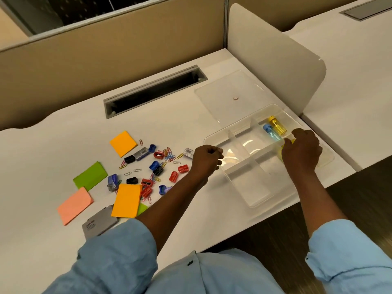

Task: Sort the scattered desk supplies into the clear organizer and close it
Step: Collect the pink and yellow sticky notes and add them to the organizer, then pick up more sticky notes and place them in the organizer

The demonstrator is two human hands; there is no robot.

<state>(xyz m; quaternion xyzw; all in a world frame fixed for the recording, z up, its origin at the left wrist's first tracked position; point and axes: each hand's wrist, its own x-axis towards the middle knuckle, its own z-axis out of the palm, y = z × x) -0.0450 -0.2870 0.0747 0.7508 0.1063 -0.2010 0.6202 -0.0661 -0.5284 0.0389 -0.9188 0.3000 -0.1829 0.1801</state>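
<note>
Clear organizer [253, 205], lid [229, 90] laid open behind it: light, rigid, slippery plastic, judged best taken by the rim; paper clips [169, 154], sharpeners [183, 168] and sticky notes [123, 143] scattered to its left; left hand [206, 161] curled at its left rim, right hand [301, 148] curled over its right compartment, holdings not discernible.
</note>
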